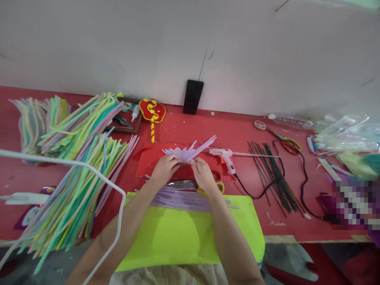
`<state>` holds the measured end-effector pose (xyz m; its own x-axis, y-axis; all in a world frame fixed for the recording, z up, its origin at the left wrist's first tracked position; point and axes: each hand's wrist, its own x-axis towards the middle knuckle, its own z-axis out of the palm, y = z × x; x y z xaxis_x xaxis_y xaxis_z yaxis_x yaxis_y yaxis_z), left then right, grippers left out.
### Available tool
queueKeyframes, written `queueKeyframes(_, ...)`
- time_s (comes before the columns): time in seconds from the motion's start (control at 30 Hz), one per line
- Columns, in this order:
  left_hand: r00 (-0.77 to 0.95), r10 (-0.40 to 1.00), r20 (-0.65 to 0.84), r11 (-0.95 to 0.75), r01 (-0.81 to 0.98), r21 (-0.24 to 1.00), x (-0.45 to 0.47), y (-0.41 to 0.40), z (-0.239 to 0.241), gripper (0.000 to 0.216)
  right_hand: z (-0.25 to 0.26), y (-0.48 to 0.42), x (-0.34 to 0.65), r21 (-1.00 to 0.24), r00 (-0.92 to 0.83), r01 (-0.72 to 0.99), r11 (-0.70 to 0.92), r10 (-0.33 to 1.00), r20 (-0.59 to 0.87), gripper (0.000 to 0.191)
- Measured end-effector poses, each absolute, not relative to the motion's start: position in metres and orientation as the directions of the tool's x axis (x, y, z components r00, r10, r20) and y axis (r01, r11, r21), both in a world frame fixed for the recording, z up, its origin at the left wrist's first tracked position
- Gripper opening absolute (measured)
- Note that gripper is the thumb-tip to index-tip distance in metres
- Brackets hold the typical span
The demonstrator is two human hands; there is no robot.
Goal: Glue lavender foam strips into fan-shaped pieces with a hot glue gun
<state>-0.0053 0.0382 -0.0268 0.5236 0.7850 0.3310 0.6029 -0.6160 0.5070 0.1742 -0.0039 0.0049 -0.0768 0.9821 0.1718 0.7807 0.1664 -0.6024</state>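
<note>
ok so, going off the glue gun (pixel 227 160) on the desk (pixel 243 127): folded strips (pixel 181 153) just left, stems (pixel 276 174) right, scissors (pixel 281 138) right and farther back, phone (pixel 193 97) back-left.

Soft, diffuse light, slight blur.

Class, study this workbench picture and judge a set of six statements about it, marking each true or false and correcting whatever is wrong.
1. The left hand and the right hand both hold purple strips. True.
2. A hammer lies just to the right of the hands. False: a pink glue gun lies there.
3. A black phone stands against the wall. True.
4. Everything heaped on the left is white. False: the heaped strips are multicoloured.
5. Thin dark sticks lie to the right of the glue gun. True.
6. A blue ornament sits left of the phone. False: the fan-shaped ornament there is red and yellow.
</note>
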Motion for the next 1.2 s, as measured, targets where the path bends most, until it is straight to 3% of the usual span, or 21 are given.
queueKeyframes(0.8, 0.508, 0.806, 0.305, -0.589, 0.631, 0.506, -0.003, 0.039, -0.028, 0.021, -0.001, -0.003, 0.173, -0.649, -0.077, 0.734, 0.199, 0.974, 0.211, 0.039)
queueKeyframes(1.03, 0.464, 0.79, 0.4, -0.612, 0.616, 0.495, -0.007, 0.036, -0.021, 0.022, 0.0, -0.003, 0.174, -0.679, -0.047, 0.713, 0.175, 0.978, 0.203, 0.04)
queueKeyframes(1.2, 0.469, 0.804, 0.365, -0.594, 0.649, 0.474, -0.006, 0.034, -0.018, 0.021, -0.001, -0.003, 0.174, -0.686, -0.052, 0.709, 0.167, 0.981, 0.185, 0.039)
